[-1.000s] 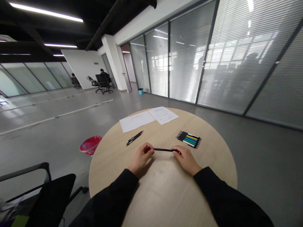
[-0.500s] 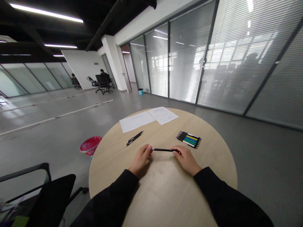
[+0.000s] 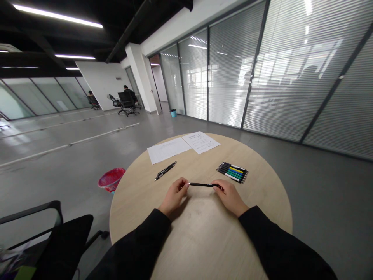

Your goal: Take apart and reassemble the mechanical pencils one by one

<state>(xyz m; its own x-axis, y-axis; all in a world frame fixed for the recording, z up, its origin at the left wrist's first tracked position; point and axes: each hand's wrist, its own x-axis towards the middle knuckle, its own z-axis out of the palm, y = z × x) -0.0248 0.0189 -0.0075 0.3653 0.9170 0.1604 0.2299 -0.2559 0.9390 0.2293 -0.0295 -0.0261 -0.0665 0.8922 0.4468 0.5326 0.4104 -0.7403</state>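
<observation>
I hold a black pen [image 3: 201, 184] level above the round wooden table [image 3: 262, 194], one end in each hand. My left hand [image 3: 174, 195] pinches its left tip with curled fingers. My right hand [image 3: 230, 196] is closed round its right end. Both forearms in black sleeves rest on the table. A row of several pens [image 3: 232, 171] with coloured barrels lies just beyond my right hand. Two black pens [image 3: 165, 170] lie side by side beyond my left hand.
Two white paper sheets [image 3: 168, 149] [image 3: 201, 141] lie at the table's far edge. A red bin [image 3: 111, 179] stands on the floor to the left. A black chair [image 3: 49, 237] is at my near left. People sit at office chairs far back.
My left fingertips shifted slightly along the pen's left tip; the pen and my right hand stayed where they were.
</observation>
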